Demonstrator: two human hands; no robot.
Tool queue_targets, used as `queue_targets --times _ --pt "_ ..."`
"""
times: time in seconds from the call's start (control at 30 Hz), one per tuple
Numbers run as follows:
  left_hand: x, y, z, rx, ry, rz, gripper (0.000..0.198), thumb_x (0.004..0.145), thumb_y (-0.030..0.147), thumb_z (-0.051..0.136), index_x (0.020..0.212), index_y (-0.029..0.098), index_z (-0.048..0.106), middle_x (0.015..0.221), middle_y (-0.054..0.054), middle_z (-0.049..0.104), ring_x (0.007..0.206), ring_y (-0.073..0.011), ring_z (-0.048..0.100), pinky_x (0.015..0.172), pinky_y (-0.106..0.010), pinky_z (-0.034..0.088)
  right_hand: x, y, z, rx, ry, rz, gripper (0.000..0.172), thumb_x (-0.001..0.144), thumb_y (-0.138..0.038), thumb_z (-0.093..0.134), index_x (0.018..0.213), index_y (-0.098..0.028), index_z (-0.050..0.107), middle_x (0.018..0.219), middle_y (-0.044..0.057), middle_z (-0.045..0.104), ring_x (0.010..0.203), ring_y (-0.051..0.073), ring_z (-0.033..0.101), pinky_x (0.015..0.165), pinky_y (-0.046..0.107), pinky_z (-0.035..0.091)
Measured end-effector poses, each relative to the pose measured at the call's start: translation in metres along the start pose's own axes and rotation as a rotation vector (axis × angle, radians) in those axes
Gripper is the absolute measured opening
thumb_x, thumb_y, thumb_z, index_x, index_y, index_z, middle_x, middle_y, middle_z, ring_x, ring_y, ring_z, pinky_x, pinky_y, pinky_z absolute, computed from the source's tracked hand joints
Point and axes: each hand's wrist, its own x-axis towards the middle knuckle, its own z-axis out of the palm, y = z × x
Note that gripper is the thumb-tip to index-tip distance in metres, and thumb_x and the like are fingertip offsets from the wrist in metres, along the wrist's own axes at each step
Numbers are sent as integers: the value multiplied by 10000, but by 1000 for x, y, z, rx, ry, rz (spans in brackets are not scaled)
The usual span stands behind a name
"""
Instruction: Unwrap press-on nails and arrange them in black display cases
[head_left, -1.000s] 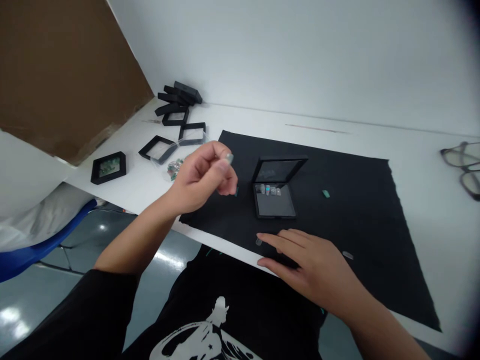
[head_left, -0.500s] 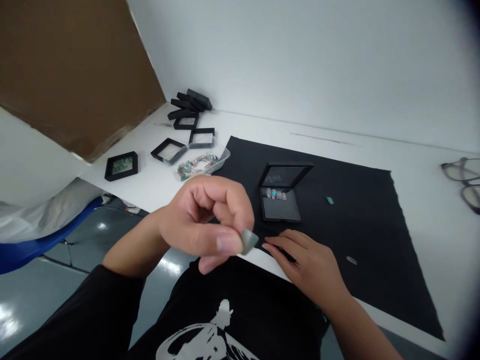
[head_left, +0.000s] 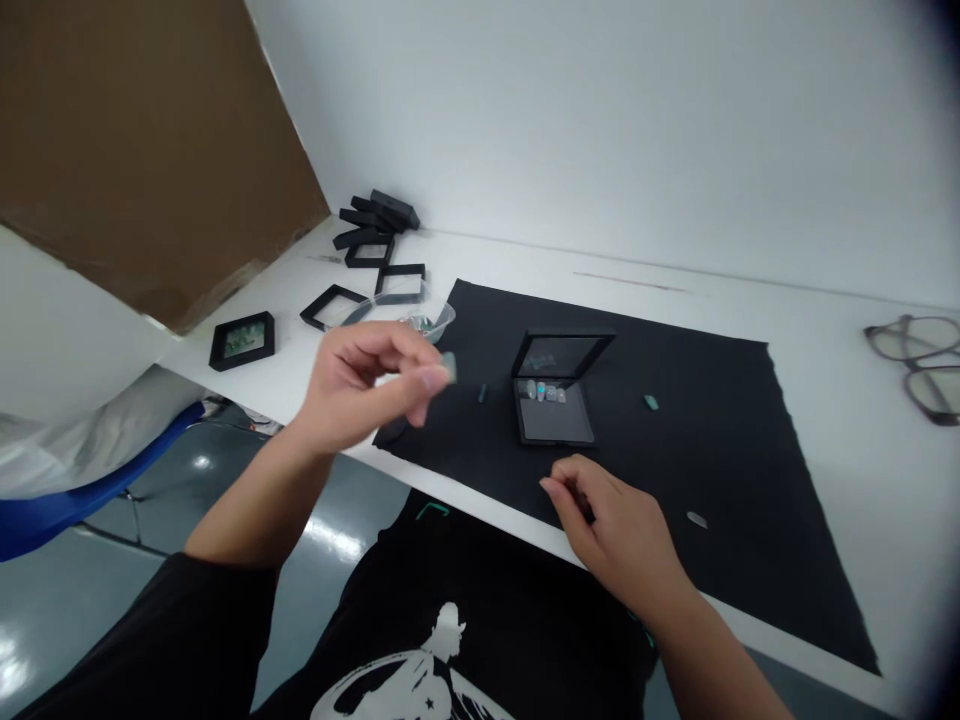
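Observation:
My left hand [head_left: 367, 385] is raised above the table's front edge and pinches a small grey-green nail tip [head_left: 448, 366] between thumb and forefinger. My right hand [head_left: 611, 525] rests on the black cloth [head_left: 712, 440] near its front edge, fingers curled together; what they hold, if anything, is hidden. Between the hands stands a small open black case [head_left: 555, 400] with several nail tips in a row inside. Loose nail tips lie on the cloth: a teal one [head_left: 650, 402], a grey one [head_left: 696, 519] and a dark one [head_left: 482, 393].
Several black frames [head_left: 375, 245] lie at the back left, with a filled frame [head_left: 241, 339] and a clear bag [head_left: 420, 320] nearby. Eyeglasses [head_left: 911, 360] lie at the right. A brown board [head_left: 135, 150] leans at the left. A blue chair [head_left: 82, 490] stands below.
My left hand, close to the camera half a second ago, has moved away toward the table with the nail tip. My right hand's fingers have curled in from lying flat.

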Motion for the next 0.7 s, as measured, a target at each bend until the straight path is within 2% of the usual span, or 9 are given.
queue_targets --times 0.1,0.17,0.27,0.47,0.57,0.7 --pt "2 -6 -23 250 193 -86 120 856 248 760 758 201 708 588 20 667 510 -90 592 513 -230 466 -1 2 1 25 26 18 227 1037 -336 430 850 -253 527 643 -32 624 519 146 609 522 270 399" --pt "2 -9 -37 437 282 -144 109 849 257 752 773 198 700 639 8 681 574 -109 629 564 -247 489 -2 4 2 40 39 23 215 1038 -333 416 872 -253 527 685 -21 653 547 155 635 539 277 416" --pt "2 -17 -52 650 329 -232 122 864 288 697 784 198 681 651 -2 682 603 -133 630 582 -270 474 -2 4 2 70 52 40 184 1031 -324 425 898 -254 530 690 -24 654 542 157 633 543 280 422" --pt "15 -46 -69 1153 343 -438 187 883 384 643 818 217 697 707 -29 698 640 -180 574 574 -305 313 -2 2 0 151 42 73 177 1016 -307 457 858 -254 517 664 -35 615 538 149 595 545 279 399" --pt "20 -60 -73 1265 332 -421 181 864 396 663 810 226 696 714 -28 687 640 -187 558 576 -311 267 -4 4 0 208 41 102 211 1031 -315 435 841 -255 502 685 -26 599 568 146 577 564 279 416" --pt "18 -66 -67 1251 375 -213 177 876 384 650 803 229 690 697 -1 684 627 -165 581 581 -305 350 -8 14 -10 293 58 166 235 1074 -343 380 883 -260 490 698 -34 531 582 131 518 564 258 440"
